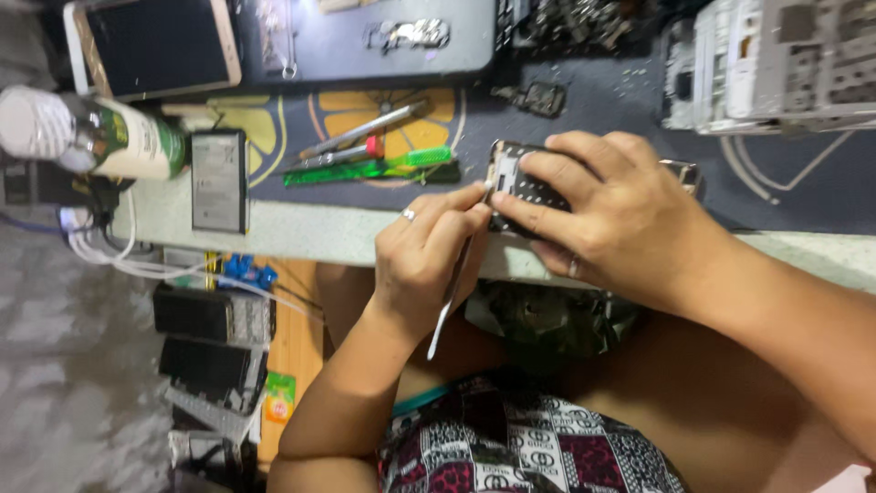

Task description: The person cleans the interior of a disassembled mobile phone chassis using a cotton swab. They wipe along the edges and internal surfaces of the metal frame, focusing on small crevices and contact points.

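Observation:
My right hand [611,215] lies over a small opened phone [516,183] with dark insides and pins it on the table's near edge. My left hand [424,256], with a ring on one finger, is shut on a thin metal prying tool [449,301]. The tool's tip touches the left edge of the phone, beside my right fingertips. Most of the phone is hidden under my right hand.
On the dark citrus-print mat [639,100] lie a green-handled screwdriver [374,170], a red-tipped tool [342,155] and metal tweezers [365,131]. A flat battery [219,180], a bottle [100,137] and a white-framed phone [155,46] sit left. White phone frames [776,64] stand top right. Dark phones [210,315] lie below the table.

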